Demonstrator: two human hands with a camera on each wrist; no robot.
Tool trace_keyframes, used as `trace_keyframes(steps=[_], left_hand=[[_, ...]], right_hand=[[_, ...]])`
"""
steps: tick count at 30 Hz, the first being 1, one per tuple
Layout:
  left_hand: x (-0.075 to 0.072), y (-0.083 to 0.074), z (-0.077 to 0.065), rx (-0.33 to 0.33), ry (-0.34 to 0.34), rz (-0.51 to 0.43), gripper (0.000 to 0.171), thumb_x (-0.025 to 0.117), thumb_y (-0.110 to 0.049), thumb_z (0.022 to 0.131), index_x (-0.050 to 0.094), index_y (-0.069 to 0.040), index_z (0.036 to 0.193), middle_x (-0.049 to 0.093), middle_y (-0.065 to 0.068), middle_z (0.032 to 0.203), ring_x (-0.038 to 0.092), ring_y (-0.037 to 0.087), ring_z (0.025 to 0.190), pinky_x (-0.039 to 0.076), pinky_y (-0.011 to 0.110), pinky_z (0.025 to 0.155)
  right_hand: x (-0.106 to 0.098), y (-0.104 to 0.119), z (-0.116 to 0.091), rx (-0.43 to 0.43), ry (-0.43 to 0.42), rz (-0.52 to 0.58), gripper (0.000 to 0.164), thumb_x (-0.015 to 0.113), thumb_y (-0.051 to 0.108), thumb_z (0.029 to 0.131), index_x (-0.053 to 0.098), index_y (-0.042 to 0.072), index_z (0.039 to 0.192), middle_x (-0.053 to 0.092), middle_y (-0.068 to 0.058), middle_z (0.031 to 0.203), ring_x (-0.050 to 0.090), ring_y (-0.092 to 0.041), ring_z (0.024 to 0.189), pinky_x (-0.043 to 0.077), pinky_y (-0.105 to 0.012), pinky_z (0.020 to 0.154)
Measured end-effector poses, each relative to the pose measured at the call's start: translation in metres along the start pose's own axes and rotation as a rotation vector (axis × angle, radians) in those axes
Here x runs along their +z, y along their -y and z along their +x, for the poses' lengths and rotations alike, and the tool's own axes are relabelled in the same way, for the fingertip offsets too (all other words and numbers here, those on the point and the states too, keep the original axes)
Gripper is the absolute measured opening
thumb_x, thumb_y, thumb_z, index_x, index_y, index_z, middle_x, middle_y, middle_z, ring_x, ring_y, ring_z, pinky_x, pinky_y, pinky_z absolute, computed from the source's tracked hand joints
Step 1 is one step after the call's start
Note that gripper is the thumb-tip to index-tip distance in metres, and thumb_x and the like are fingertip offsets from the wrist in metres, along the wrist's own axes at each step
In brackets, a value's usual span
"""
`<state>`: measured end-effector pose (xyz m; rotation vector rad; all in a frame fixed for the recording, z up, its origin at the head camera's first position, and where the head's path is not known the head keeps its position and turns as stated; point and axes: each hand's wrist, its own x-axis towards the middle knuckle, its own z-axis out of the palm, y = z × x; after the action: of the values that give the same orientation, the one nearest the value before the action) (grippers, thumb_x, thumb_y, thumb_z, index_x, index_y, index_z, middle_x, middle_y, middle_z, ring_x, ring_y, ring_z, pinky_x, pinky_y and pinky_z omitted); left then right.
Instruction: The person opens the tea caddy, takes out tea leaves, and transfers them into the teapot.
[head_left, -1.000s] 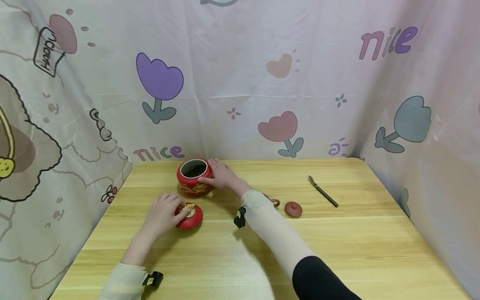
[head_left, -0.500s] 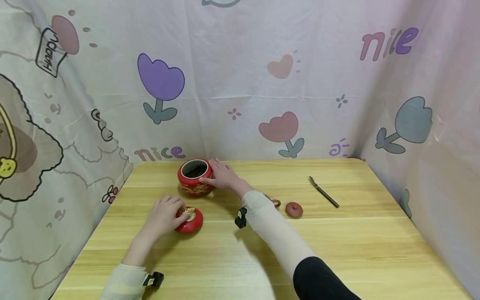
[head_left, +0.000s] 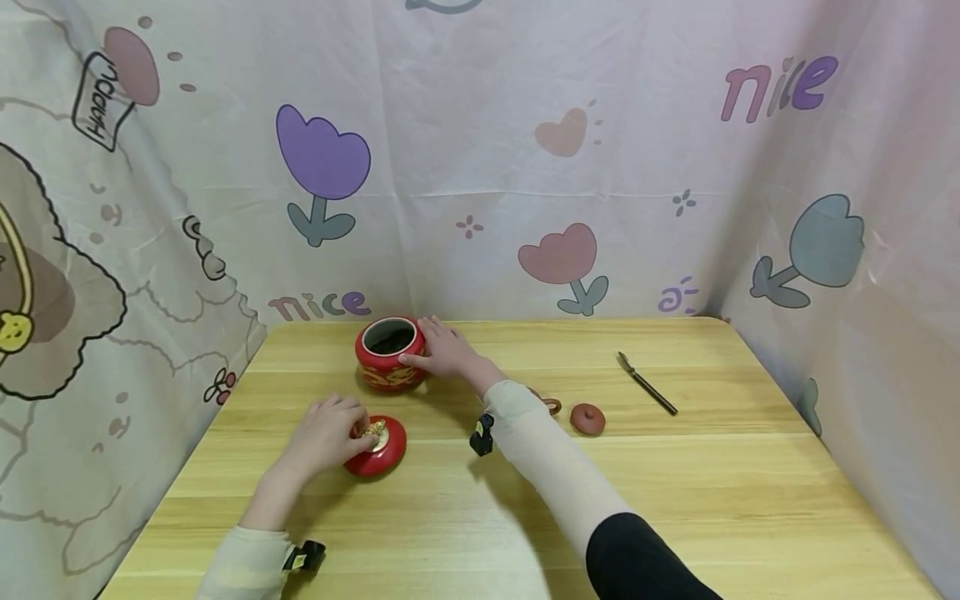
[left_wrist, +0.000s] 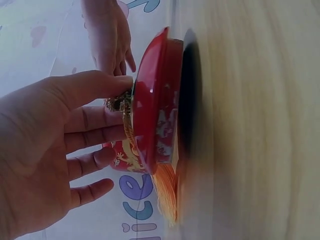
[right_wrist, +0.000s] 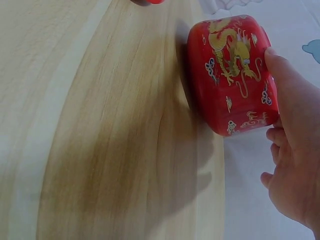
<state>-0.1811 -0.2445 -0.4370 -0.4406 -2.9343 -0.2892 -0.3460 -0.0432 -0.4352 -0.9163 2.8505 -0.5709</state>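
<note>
Head view shows your left hand point(head_left: 322, 433) pinching the gold-coloured figured knob point(left_wrist: 119, 102) on a glossy red round lid point(head_left: 388, 455), thumb against the fingers. Since half a second ago the lid has come slightly nearer to you and tilted, so more of its top shows. At 12 o'clock from it stands a round-bellied red jar point(head_left: 390, 375) with gold dragon decoration, its mouth uncovered; it has not shifted. Your right hand point(head_left: 446, 348) holds the jar's 3 o'clock side, thumb across the near face. This probably means you are handling the lid separately while the jar is only steadied. Whether the lid's edge touches the pale wooden desk point(head_left: 712, 500), you cannot tell. Toward 3 o'clock from the lid lies a small reddish-brown knobbed disc point(head_left: 587, 419); at the disc's 2 o'clock, a slim dark pen-like tool point(head_left: 648, 386).
</note>
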Motion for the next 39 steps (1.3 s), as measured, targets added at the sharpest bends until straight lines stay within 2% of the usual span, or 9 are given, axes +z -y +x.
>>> trace_keyframes(steps=[12,18,22,26,31,34,39], left_hand=[[-0.002,-0.001,0.0,-0.005,0.05,0.004,0.028,0.081,-0.037,0.075,0.058,-0.022,0.071,0.052,-0.007,0.074,0.044,0.016,0.079,0.033,0.033,0.07],[-0.005,-0.002,-0.002,0.004,0.058,0.019,0.028,0.081,-0.037,0.076,0.058,-0.022,0.071,0.053,-0.006,0.076,0.047,0.017,0.081,0.038,0.039,0.073],[-0.009,-0.003,-0.003,-0.022,0.068,0.018,0.029,0.08,-0.042,0.075,0.059,-0.023,0.074,0.058,-0.005,0.081,0.051,0.021,0.087,0.042,0.048,0.079],[-0.016,-0.002,-0.005,-0.041,0.045,0.0,0.029,0.08,-0.045,0.075,0.064,-0.022,0.081,0.067,0.0,0.094,0.056,0.029,0.098,0.042,0.058,0.09],[-0.03,-0.002,-0.006,-0.032,0.007,0.004,0.034,0.077,-0.045,0.079,0.07,-0.017,0.097,0.069,0.009,0.11,0.056,0.039,0.111,0.038,0.066,0.097],[-0.039,-0.002,-0.005,-0.031,-0.004,-0.008,0.037,0.074,-0.045,0.082,0.07,-0.016,0.104,0.068,0.012,0.116,0.054,0.042,0.117,0.035,0.068,0.1],[-0.055,-0.004,-0.006,-0.037,0.0,-0.052,0.047,0.067,-0.051,0.087,0.067,-0.012,0.115,0.066,0.016,0.124,0.052,0.044,0.121,0.033,0.068,0.102]], right_hand=[[0.0,-0.003,0.0,-0.023,-0.027,-0.016,0.093,0.046,0.068,0.091,0.017,0.01,0.157,0.019,-0.008,0.164,0.009,-0.023,0.154,0.02,-0.048,0.123],[-0.007,-0.004,0.0,-0.039,-0.063,-0.074,0.089,0.045,0.067,0.092,0.02,0.01,0.156,0.02,-0.007,0.164,0.011,-0.024,0.154,0.022,-0.048,0.122],[-0.017,-0.008,-0.005,-0.058,-0.096,-0.059,0.084,0.048,0.063,0.093,0.023,0.013,0.156,0.021,-0.005,0.164,0.013,-0.024,0.153,0.021,-0.048,0.122],[-0.029,-0.012,-0.015,-0.105,-0.136,-0.006,0.08,0.052,0.058,0.094,0.025,0.013,0.155,0.022,-0.006,0.163,0.015,-0.026,0.153,0.02,-0.045,0.123],[-0.046,-0.021,-0.031,-0.187,-0.201,-0.017,0.076,0.056,0.051,0.095,0.03,0.012,0.154,0.028,-0.01,0.16,0.02,-0.03,0.151,0.021,-0.044,0.123],[-0.058,-0.029,-0.045,-0.226,-0.243,-0.034,0.072,0.057,0.048,0.095,0.033,0.011,0.152,0.031,-0.012,0.158,0.022,-0.03,0.15,0.021,-0.042,0.123],[-0.076,-0.04,-0.074,-0.253,-0.268,-0.045,0.069,0.057,0.045,0.096,0.034,0.012,0.152,0.032,-0.011,0.159,0.023,-0.03,0.15,0.02,-0.047,0.123]])
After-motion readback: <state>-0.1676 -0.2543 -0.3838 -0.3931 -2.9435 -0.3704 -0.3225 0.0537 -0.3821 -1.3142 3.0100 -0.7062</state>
